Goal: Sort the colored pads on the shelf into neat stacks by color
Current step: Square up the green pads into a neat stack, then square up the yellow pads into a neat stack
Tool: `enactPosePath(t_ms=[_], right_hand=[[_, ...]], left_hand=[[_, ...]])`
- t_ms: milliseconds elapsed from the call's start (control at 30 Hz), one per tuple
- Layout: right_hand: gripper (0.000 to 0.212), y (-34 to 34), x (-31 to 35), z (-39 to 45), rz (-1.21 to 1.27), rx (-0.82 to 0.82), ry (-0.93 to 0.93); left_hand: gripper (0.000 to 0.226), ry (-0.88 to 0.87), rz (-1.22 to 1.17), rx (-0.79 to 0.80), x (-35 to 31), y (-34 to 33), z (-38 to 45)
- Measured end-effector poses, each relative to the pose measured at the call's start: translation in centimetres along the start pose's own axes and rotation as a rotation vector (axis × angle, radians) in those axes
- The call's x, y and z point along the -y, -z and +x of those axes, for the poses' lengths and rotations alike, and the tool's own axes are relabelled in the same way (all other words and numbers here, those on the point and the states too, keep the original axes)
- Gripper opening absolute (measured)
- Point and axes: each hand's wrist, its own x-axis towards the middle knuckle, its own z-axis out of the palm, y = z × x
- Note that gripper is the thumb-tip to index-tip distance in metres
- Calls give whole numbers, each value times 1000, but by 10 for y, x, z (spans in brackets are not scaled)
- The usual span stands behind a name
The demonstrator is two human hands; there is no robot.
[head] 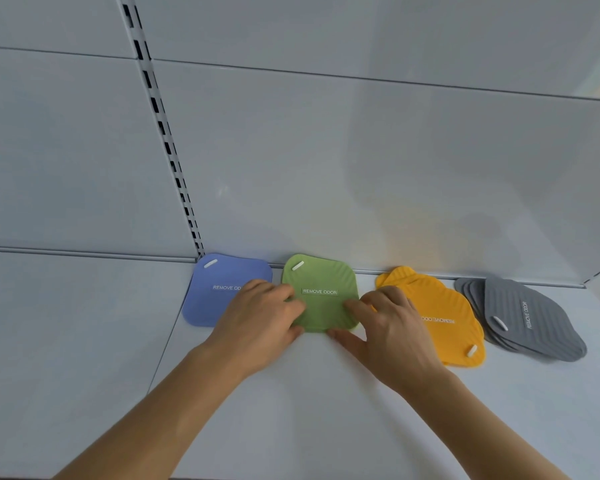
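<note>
Pads look like soft matt rubbery sheet: blue pad [219, 296] smooth-faced; green pad [323, 285], orange pads [440, 306] and grey pads [523, 317] finely ribbed. Shelf [291, 410] and back panel [326, 150]: smooth painted-metal look, white, faint sheen. Slotted upright [167, 143]: metal.

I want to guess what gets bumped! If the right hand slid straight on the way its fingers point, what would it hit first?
The right hand points left and away, fingertips already on the green ribbed square pad. Sliding on, it would probably meet the left hand at the pad's far edge.
</note>
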Motion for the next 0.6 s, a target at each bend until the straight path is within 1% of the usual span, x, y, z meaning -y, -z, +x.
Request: enactPosePath(t_ms=[233,333,500,600], right_hand=[[54,0,1,-4,-3,-38,-14],[53,0,4,-7,-3,-64,-20],[46,-2,11,-10,-1,-28,-4],[50,3,13,-12,-9,-1,-6]], left_hand=[[23,17,29,-32,-4,-2,-2],[20,-8,23,-48,-5,-3,-3],[12,-35,-23,-55,-9,-9,-5],[10,-27,-34,-52,-9,-8,-4]])
